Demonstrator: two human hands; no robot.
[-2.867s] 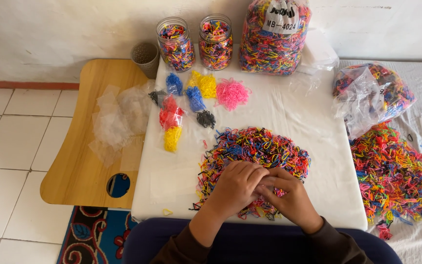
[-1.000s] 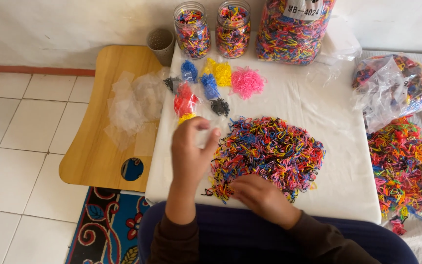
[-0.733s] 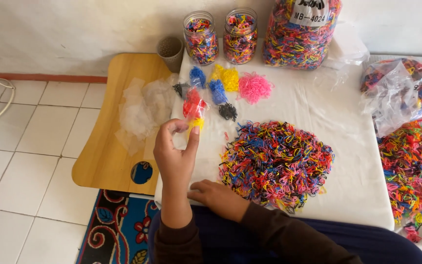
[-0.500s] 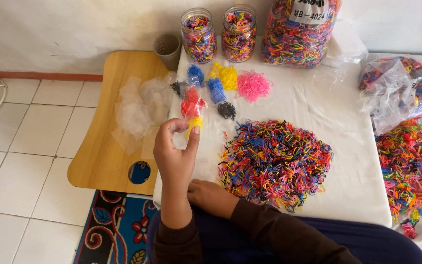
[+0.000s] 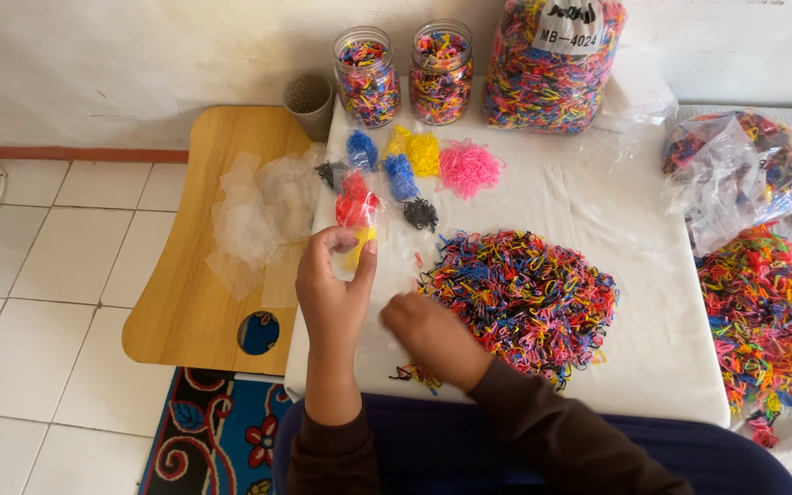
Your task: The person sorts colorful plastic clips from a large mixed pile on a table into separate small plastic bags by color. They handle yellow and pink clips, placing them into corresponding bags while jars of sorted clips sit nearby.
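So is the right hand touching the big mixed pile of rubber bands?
Touching. The head view shows the right hand resting palm-down at the left edge of the mixed pile, fingers against the bands with no white cloth visible between them.

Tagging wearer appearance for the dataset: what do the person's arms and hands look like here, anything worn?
Both hands are bare: no gloves, and no rings or watch visible on the left hand or the right hand. Both arms wear long dark brown sleeves reaching the wrists, plain, with no markings. Fingers are uncovered.
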